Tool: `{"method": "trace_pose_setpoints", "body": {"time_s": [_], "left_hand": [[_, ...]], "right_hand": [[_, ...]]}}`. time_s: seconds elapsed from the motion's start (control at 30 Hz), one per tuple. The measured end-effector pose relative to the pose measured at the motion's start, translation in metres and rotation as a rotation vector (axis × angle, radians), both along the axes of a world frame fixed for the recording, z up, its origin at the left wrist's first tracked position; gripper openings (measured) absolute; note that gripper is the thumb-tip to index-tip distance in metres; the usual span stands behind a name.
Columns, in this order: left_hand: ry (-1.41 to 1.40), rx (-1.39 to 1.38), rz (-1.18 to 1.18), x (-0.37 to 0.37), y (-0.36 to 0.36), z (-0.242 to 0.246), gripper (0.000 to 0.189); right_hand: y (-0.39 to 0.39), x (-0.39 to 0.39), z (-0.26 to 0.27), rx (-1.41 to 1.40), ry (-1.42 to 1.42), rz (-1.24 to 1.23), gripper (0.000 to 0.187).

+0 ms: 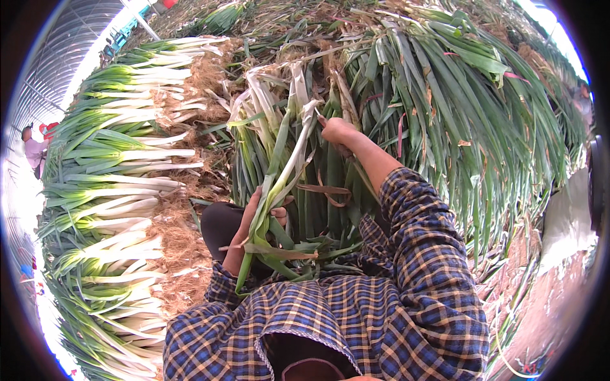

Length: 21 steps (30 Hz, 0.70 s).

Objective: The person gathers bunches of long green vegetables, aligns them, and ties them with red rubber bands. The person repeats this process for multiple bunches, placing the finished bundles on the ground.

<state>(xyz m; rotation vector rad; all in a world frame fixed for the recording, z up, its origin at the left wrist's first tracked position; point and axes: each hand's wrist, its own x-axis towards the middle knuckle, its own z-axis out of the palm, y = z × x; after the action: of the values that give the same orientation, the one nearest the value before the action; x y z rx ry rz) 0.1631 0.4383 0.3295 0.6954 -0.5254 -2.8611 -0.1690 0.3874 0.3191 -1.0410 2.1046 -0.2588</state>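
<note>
My left hand (257, 214) is closed around the lower part of a leek (296, 155), near where its pale shaft turns to green leaves. The leek slants up and to the right, root end uppermost. Beside that root end is my right hand (336, 129), its fingers curled around a small tool whose handle and blade are mostly hidden; a narrow tip points toward the root end. Loose leaves hang over my left wrist. Behind the leek, more leeks (262, 97) lie with their root ends away from me.
Rows of leeks with bare white shafts (138, 153) line the left, next to heaps of brown root trimmings (183, 247). A large pile of green leeks (457, 114) fills the right. At the far left edge is another person (35, 150). My knee (221, 228) shows beside my left hand.
</note>
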Motion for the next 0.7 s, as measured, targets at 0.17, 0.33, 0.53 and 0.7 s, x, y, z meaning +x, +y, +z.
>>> {"method": "trace_pose_setpoints", "body": {"time_s": [0.17, 0.33, 0.53, 0.7], "left_hand": [[0.062, 0.163, 0.103, 0.011, 0.015, 0.005, 0.082], [0.030, 0.030, 0.137, 0.014, 0.032, 0.031, 0.071], [-0.071, -0.243, 0.229, 0.016, 0.042, 0.065, 0.053], [-0.341, -0.567, 0.361, 0.001, -0.009, 0.045, 0.035]], "right_hand": [[-0.001, 0.010, -0.001, -0.126, 0.070, 0.222, 0.043], [0.012, 0.002, 0.004, -0.116, 0.177, 0.039, 0.047], [0.035, -0.014, 0.018, -0.090, 0.051, 0.075, 0.049], [0.061, -0.028, 0.023, -0.137, 0.069, 0.075, 0.044]]}}
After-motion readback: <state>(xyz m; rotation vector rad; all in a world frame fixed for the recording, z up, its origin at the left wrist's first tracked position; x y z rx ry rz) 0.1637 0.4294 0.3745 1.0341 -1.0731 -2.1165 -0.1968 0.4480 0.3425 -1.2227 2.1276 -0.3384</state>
